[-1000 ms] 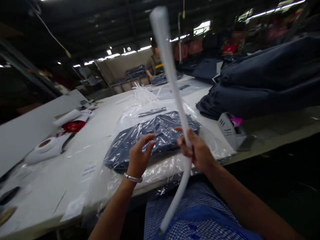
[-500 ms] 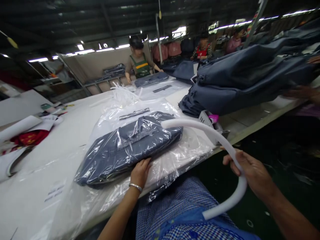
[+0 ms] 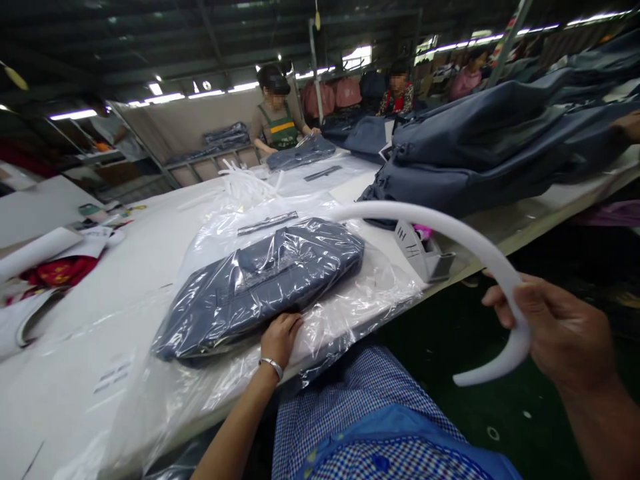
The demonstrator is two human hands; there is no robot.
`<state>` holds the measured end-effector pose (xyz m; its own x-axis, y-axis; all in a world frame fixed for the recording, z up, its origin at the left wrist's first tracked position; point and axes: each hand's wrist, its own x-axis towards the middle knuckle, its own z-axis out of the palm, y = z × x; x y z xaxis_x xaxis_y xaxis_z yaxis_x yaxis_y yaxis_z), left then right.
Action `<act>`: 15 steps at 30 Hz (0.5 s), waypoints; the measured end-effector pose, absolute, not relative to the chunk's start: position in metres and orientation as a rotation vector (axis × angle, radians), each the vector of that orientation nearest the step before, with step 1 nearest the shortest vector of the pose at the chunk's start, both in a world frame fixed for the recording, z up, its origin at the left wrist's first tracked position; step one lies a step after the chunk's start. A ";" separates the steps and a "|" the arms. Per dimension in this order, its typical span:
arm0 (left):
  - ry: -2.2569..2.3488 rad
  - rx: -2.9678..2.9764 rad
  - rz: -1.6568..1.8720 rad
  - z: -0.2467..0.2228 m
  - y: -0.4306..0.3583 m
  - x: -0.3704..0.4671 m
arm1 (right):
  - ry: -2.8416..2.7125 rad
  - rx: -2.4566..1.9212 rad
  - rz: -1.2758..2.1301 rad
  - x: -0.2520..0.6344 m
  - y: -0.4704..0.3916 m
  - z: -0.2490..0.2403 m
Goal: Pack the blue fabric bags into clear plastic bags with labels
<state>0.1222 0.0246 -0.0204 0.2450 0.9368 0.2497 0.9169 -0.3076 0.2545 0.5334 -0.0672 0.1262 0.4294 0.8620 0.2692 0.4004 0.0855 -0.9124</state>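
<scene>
A dark blue bag in clear plastic (image 3: 265,287) lies on the white table, over more clear plastic sheeting. My left hand (image 3: 281,339), with a bracelet at the wrist, rests against the bag's near edge; its fingertips are partly hidden at the plastic, and whether they grip it is unclear. Off the table's edge at the right, my right hand (image 3: 555,327) is closed around a long curved white foam tube (image 3: 450,230). The tube's far end reaches over the right end of the wrapped bag, and its lower end hangs free.
Dark blue bags (image 3: 475,153) are piled at the right, beside a small white box (image 3: 417,250). White foam strips (image 3: 247,187) lie farther back. A person in a green apron (image 3: 280,123) handles another wrapped bag (image 3: 303,153). Rolled paper and red cloth (image 3: 63,270) sit left.
My right hand has moved right and nearer, drawing the white tube with it. My left hand stays by the bag. The person across the table has moved their hands over the other bag.
</scene>
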 end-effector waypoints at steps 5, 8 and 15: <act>1.884 2.468 0.580 0.013 0.018 0.126 | -1.643 -1.553 0.737 0.536 -0.068 0.118; 1.967 2.461 0.560 0.053 0.030 0.124 | -1.812 -1.485 1.075 0.526 -0.070 0.110; 1.834 2.607 0.055 0.149 0.080 0.125 | -2.076 -1.183 1.000 0.453 -0.067 0.114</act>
<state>0.1245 0.0804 0.1487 0.3381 0.9395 0.0549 0.9411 -0.3377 -0.0180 0.4529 -0.0666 0.1144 -0.4654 0.8801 0.0937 0.4756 0.3379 -0.8122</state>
